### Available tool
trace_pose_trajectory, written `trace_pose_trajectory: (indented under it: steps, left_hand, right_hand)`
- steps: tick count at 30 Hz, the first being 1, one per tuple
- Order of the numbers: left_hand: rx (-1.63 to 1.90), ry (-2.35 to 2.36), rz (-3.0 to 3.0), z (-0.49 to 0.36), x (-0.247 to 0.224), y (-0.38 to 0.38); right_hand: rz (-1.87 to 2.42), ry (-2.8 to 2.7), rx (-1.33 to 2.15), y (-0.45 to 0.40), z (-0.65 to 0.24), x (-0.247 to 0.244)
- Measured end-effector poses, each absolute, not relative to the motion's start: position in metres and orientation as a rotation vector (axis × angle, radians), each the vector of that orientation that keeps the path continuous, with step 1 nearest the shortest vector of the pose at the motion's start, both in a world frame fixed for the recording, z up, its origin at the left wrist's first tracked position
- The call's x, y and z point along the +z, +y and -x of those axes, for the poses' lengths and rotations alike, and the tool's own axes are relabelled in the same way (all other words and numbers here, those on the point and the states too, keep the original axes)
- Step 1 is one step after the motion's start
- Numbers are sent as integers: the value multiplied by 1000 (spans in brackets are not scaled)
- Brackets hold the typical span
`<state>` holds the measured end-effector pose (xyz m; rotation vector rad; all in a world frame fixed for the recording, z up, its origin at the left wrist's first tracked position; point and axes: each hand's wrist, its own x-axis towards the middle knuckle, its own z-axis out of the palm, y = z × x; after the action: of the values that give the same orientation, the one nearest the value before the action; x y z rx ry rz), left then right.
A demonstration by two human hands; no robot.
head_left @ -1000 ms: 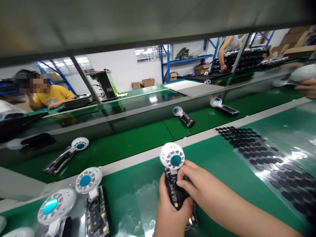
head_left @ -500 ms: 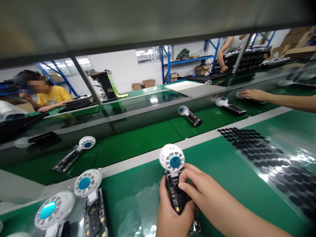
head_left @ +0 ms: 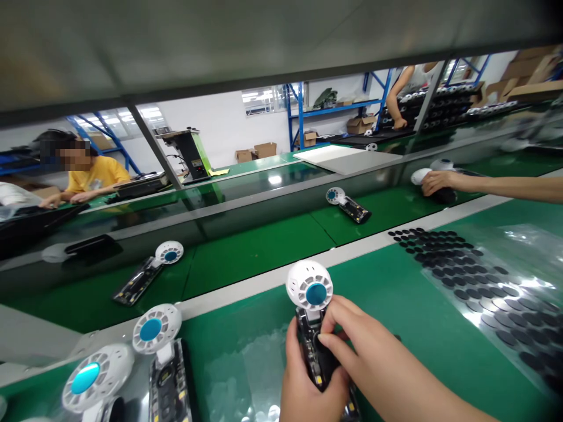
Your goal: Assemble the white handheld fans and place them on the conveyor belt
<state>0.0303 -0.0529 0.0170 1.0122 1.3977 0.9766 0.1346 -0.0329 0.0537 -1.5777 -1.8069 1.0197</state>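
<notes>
My left hand (head_left: 310,390) is wrapped round the black body (head_left: 308,346) of a device with a round white, vented head (head_left: 309,285) and a blue centre. It holds the device tilted above the green bench, head away from me. The fingers of my right hand (head_left: 352,334) are pinched at the front of the body, just below the head, on a dark round disc (head_left: 317,338) that they partly cover. Several similar devices stand at the lower left, among them one with its white head (head_left: 157,329) and body fully turned to me.
Rows of black discs (head_left: 461,264) lie on a clear sheet at the right. A green conveyor (head_left: 250,252) beyond the pale rail carries more devices (head_left: 354,208). A co-worker's hand (head_left: 440,183) rests on one there. Another person in yellow (head_left: 103,173) sits across.
Devices on the conveyor have shifted right. The co-worker's hand at right has come a little leftward, onto a device. My hands keep the same grip, slightly lower and to the right.
</notes>
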Motion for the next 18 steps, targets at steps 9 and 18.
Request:
trace_pose_trajectory:
  steps: [9, 18]
  left_hand:
    - [1048, 1082, -768, -22, 11, -55]
    - [1080, 944, -672, -18, 27, -58]
  right_hand:
    - [1439, -1451, 1406, -36, -139, 50]
    - [1363, -1882, 1140, -71, -176, 49]
